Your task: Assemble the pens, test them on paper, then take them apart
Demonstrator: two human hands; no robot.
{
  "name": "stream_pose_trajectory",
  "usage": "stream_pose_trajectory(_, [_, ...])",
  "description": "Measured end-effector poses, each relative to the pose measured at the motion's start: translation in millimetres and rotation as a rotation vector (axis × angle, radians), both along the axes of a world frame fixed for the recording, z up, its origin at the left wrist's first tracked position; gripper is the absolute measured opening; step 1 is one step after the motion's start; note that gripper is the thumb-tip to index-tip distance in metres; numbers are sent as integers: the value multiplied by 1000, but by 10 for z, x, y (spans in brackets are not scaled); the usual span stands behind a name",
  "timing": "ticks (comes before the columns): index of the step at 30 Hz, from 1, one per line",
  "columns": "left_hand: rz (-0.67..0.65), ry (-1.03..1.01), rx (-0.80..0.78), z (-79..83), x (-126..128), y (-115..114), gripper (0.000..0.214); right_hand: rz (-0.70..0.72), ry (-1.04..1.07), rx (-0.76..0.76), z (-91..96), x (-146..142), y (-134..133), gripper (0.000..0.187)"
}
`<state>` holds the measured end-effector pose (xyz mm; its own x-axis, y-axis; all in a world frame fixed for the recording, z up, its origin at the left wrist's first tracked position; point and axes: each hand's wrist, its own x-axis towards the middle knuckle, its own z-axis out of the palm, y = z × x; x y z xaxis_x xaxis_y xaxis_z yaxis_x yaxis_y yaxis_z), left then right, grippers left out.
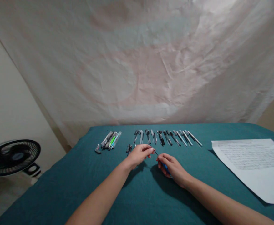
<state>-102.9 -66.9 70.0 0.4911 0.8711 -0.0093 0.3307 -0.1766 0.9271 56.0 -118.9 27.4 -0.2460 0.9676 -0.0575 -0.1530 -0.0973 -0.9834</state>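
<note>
My left hand (pixel 140 153) pinches one end of a thin dark pen refill (pixel 156 152) between thumb and fingers. The refill's other end runs into my right hand (pixel 173 168), which is closed around a blue pen barrel (pixel 166 168); most of the barrel is hidden by the fingers. Both hands hover just above the cloth, close together. Beyond them lies a row of black and clear pens (pixel 161 138), set side by side. Some short dark pen parts (pixel 129 148) lie just left of my left hand, partly covered by it.
A bundle of pens (pixel 111 140), one bright green, lies at the back left with a small dark piece (pixel 98 149) beside it. Written paper sheets (pixel 251 162) rest at the right on the green cloth (pixel 118 203). A fan (pixel 15 157) stands beyond the left edge.
</note>
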Motion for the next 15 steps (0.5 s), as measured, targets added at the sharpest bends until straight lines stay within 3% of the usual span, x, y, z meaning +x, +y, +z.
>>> stream_pose_trajectory(4, [62,-90,16,-22,9,40,32,21,-8,13,-20,2,7,27])
stream_pose_trajectory(8, [220,-41,103,39,-122,181,32,36,-10,11,-48,-2,14,27])
stream_pose_trajectory(11, [302,218,202,50,-275,288,34,35,-12,6,-55,-1,15,28])
stream_pose_trajectory(15, [222,676,270,-36,-401,329,31,40,-20,6,-47,7,8,28])
